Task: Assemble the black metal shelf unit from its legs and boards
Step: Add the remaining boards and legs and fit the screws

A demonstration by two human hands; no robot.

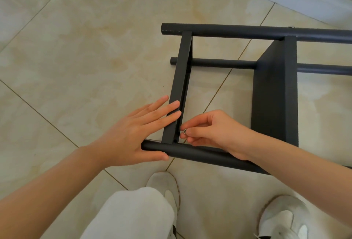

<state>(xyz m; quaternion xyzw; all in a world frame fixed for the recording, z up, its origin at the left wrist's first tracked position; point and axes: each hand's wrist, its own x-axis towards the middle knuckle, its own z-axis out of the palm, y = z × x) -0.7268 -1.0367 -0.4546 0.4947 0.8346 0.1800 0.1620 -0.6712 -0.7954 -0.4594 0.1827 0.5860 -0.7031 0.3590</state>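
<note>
— While the black shelf unit (274, 94) lies on its side on the tiled floor (76, 48), what is the left grip (133, 134) doing?
— Released: fingers flat on the end board (179, 86), palm over the near leg (200, 153).
— And the right grip (213, 134)?
— Pinching a small silver fastener (185, 130) just beside that board's lower corner

No readable text, label or number shows anywhere.
</note>
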